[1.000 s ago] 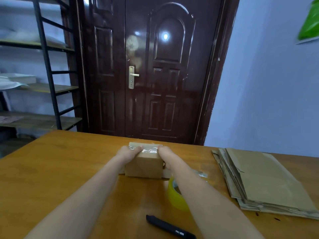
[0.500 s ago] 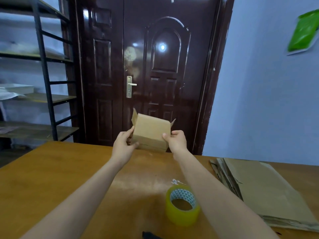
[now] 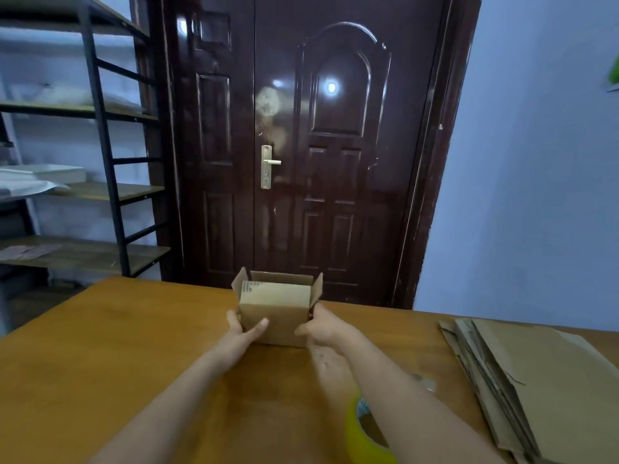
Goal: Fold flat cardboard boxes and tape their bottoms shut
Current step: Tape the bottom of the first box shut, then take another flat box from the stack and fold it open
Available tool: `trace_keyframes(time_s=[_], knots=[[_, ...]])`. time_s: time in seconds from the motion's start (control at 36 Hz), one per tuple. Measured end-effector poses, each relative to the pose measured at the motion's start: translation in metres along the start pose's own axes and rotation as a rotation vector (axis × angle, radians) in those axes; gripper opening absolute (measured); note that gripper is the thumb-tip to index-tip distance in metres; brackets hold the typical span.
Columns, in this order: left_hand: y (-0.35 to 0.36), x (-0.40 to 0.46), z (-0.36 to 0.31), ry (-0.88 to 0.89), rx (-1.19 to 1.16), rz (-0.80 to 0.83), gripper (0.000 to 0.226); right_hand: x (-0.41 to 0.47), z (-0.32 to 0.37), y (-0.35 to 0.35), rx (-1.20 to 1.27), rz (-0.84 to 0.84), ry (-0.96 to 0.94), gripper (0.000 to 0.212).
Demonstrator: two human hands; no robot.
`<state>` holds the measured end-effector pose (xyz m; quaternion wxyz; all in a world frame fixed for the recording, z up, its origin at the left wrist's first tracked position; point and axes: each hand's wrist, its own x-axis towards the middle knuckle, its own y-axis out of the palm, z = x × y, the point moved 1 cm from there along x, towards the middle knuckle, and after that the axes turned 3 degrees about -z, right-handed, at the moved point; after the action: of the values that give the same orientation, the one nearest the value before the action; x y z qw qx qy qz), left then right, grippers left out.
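box stands upright on the table, top flaps open, near the far edge. my left hand holds its left side, thumb across the front face; my right hand grips the right side. i judge it light, hollow, stiff at the corners but easily dented on the panels, so the side walls low down are the place to hold. half a second ago it was tilted in the air before the door; now it is set down. tape sits by my right forearm, flat stack to the right.

Dark print on the box's left flap is too blurred to read.
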<state>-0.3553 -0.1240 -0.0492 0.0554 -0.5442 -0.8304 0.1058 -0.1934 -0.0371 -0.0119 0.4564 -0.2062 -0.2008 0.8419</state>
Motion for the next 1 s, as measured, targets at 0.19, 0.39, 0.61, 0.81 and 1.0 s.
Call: trace_keyframes(time_s=[0.19, 0.39, 0.61, 0.81, 1.0], knots=[[-0.023, 0.025, 0.001, -0.018, 0.160, 0.049, 0.065, 0.030, 0.002, 0.008, 0.030, 0.033, 0.049, 0.068], [-0.033, 0.055, 0.007, 0.012, 0.237, 0.036, 0.068, 0.062, 0.007, 0.025, -0.137, 0.027, 0.073, 0.093], [-0.038, 0.082, 0.012, 0.015, 0.214, 0.027, 0.084, 0.093, 0.007, 0.035, -0.215, 0.002, 0.064, 0.096], [-0.041, 0.092, 0.013, 0.018, 0.180, 0.000, 0.083, 0.100, 0.007, 0.033, -0.232, -0.021, 0.038, 0.091], [-0.048, 0.082, -0.003, 0.031, 0.072, -0.169, 0.068, 0.083, 0.007, 0.018, -0.158, -0.033, 0.051, 0.092]])
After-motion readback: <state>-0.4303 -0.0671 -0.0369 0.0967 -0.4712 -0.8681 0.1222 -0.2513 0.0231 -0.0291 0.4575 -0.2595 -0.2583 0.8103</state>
